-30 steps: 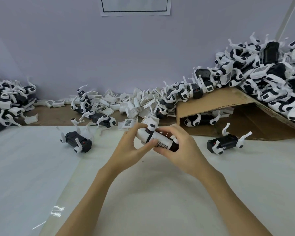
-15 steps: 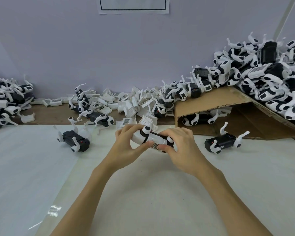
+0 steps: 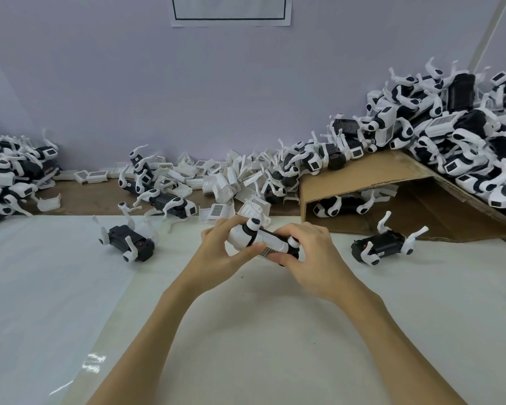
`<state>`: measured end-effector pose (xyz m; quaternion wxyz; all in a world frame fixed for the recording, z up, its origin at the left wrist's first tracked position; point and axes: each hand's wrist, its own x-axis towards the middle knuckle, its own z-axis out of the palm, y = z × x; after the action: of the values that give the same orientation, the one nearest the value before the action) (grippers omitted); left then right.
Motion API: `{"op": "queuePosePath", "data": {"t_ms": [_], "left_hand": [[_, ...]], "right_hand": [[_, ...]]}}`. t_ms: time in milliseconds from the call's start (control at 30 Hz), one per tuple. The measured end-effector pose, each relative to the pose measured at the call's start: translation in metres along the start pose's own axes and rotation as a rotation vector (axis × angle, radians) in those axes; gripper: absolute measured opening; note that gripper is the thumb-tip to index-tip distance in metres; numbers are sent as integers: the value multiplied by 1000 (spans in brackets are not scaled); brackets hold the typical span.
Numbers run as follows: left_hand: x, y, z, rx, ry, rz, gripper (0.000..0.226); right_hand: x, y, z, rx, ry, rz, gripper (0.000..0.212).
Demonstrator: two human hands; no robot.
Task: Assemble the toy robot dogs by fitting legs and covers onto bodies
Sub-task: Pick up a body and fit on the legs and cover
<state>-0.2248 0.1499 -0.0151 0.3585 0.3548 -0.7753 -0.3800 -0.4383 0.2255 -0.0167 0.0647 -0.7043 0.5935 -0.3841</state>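
Both hands hold one toy robot dog [image 3: 260, 240] just above the white table [image 3: 246, 331], near its far edge. The dog has a black body with a white cover and white legs. My left hand [image 3: 222, 252] grips its left end, thumb under the cover's grille. My right hand [image 3: 310, 255] grips the right end, fingers curled over the rear legs. A black body with white legs [image 3: 129, 242] lies upside down on the table to the left. Another such body [image 3: 383, 244] lies to the right.
Loose white covers [image 3: 225, 182] are heaped along the far edge. Piles of dogs sit at far left [image 3: 9, 173] and at right on a tilted cardboard sheet [image 3: 371, 173]. A brown strip [image 3: 94, 201] runs along the wall.
The dog has been turned slightly in my hands and carried a little farther from me. Both hands keep their grip.
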Motion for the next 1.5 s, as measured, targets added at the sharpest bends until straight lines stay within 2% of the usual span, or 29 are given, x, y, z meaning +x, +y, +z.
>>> {"op": "queuePosePath", "data": {"t_ms": [100, 267, 367, 500, 567, 667, 733, 833, 1000, 1067, 1167, 1233, 1367, 1500], "left_hand": [[-1, 1, 0, 3, -13, 3, 51], [2, -4, 1, 7, 66, -40, 50], [2, -3, 3, -71, 69, -68, 54], [3, -2, 3, -280, 72, -97, 29], [4, 1, 4, -370, 77, -135, 30], [6, 5, 6, -463, 179, -217, 43], [8, 5, 7, -477, 184, -249, 41], [8, 5, 8, -497, 101, -265, 41], [7, 5, 10, -488, 30, -338, 34], [8, 4, 10, -522, 59, -384, 38], [12, 1, 6, -518, 155, -434, 57], [12, 1, 5, -510, 184, -460, 52], [10, 1, 12, -456, 228, -481, 46], [10, 2, 10, -536, 236, -375, 66]], "right_hand": [[0, -1, 2, 7, 14, -4, 27], [0, -6, 5, -24, -28, 10, 34], [0, -6, 7, -26, -32, 3, 47], [1, -9, 13, -98, 25, -39, 70], [1, -12, 17, -97, 108, -77, 67], [0, -18, 20, -83, 235, -154, 55], [0, -21, 21, -107, 274, -195, 49], [0, -21, 20, -196, 270, -259, 42], [0, -18, 22, -192, 216, -283, 44], [1, -18, 25, -215, 202, -268, 46], [3, -17, 24, -244, 191, -271, 48], [3, -18, 25, -267, 209, -280, 49], [1, -21, 29, -155, 149, -142, 52], [1, -27, 18, 236, 141, 107, 46]]}}
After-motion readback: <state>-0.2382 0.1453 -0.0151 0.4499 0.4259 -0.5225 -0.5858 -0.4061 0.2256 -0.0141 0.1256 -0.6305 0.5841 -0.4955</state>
